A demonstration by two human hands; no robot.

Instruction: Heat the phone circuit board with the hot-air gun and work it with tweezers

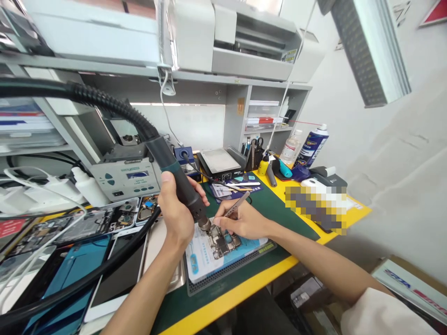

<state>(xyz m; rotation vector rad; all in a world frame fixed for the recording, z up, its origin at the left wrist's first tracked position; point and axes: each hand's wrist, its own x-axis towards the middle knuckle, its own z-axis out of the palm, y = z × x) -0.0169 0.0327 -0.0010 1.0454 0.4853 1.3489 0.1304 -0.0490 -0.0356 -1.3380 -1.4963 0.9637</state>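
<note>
My left hand (176,209) is wrapped round the black handle of a hot air gun (179,179), whose metal nozzle tilts down over a phone circuit board (223,242). In my right hand (242,218) is a pair of tweezers (238,204), pinched between thumb and fingers, its tips hidden close to the nozzle. The board lies on a white and blue printed pad (199,274), which rests on a dark perforated mat. Whether the tweezers touch the board I cannot tell.
Phones and opened phone parts (118,270) crowd the left, with the gun's hose crossing above them. Behind stand a grey control box (127,179), a flat heating plate (221,163) and a tool holder (254,156). A spray can (312,146) stands back right. A lamp (370,51) hangs overhead.
</note>
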